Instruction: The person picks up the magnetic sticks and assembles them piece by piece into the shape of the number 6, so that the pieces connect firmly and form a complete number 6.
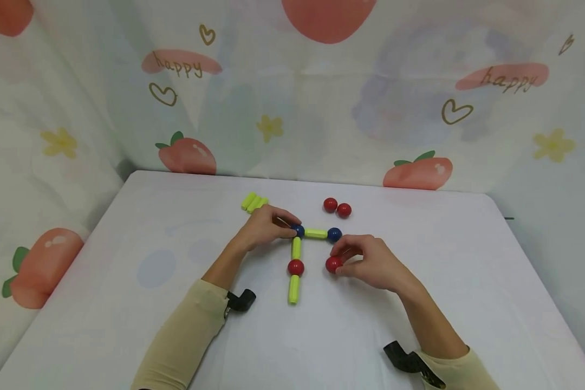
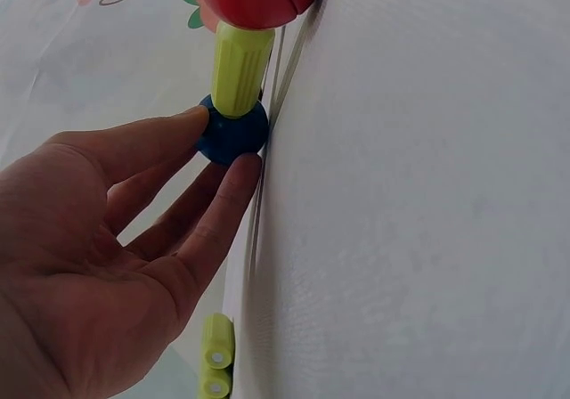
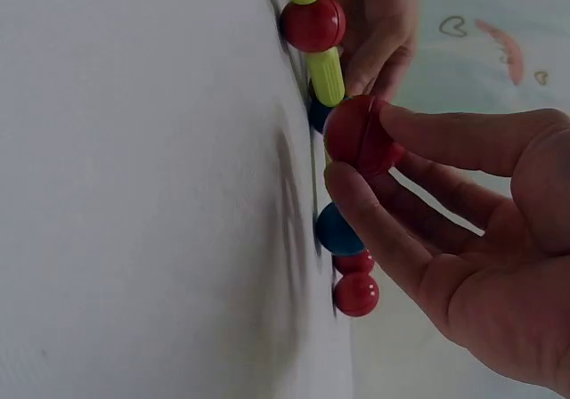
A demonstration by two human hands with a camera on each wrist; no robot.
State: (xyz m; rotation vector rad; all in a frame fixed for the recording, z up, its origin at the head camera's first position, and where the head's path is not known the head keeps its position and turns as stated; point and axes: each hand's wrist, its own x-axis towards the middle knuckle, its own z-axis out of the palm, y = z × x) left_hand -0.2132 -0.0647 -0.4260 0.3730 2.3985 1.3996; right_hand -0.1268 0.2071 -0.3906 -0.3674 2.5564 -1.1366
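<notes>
My left hand (image 1: 268,226) pinches a blue ball (image 2: 233,134) between thumb and fingers at the corner of a joined shape on the table. From that ball one yellow-green rod (image 1: 316,233) runs right to a second blue ball (image 1: 335,234). Another rod (image 1: 296,248) runs toward me to a red ball (image 1: 296,267), and a further rod (image 1: 294,290) extends from it. My right hand (image 1: 370,262) pinches a loose red ball (image 3: 363,135) between thumb and fingertips, right of the shape and just in front of the second blue ball.
Several loose yellow-green rods (image 1: 254,202) lie behind my left hand. Two red balls, one of them the nearer ball (image 1: 344,210), sit together toward the back of the white table (image 1: 400,216). A patterned cloth (image 1: 317,103) hangs behind the table.
</notes>
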